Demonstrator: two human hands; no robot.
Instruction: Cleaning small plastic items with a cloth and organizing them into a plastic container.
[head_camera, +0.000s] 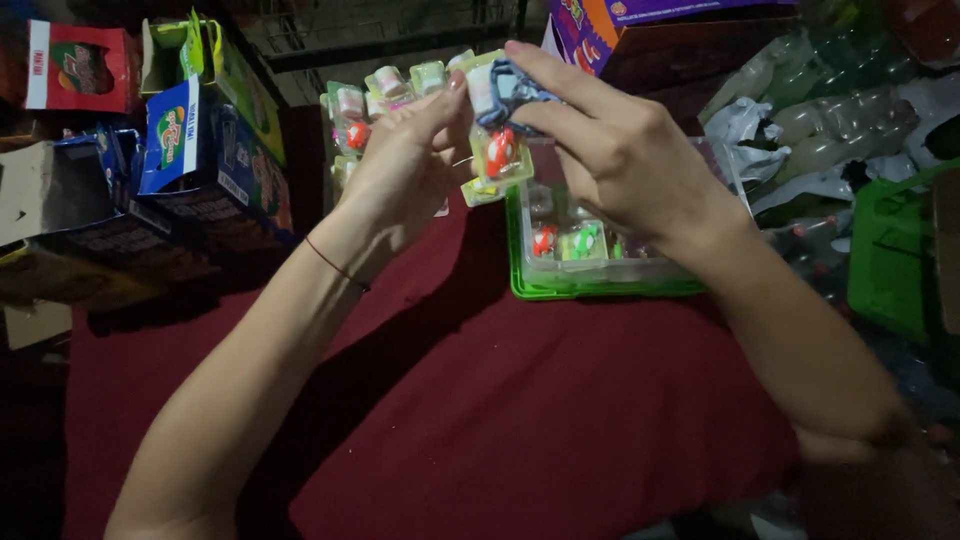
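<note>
Both hands are raised over the red worktop (480, 400): the left hand (400, 170) and right hand (610, 150) close their fingers on a toy pack (497, 160) above the clear tray (600, 270), boxes (210, 160) at left.

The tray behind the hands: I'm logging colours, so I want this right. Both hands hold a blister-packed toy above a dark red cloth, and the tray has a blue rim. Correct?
Not quite. The head view shows the tray with a green rim, not blue. The rest stands: the left hand and right hand hold the blister-packed toy above the dark red cloth.
</note>
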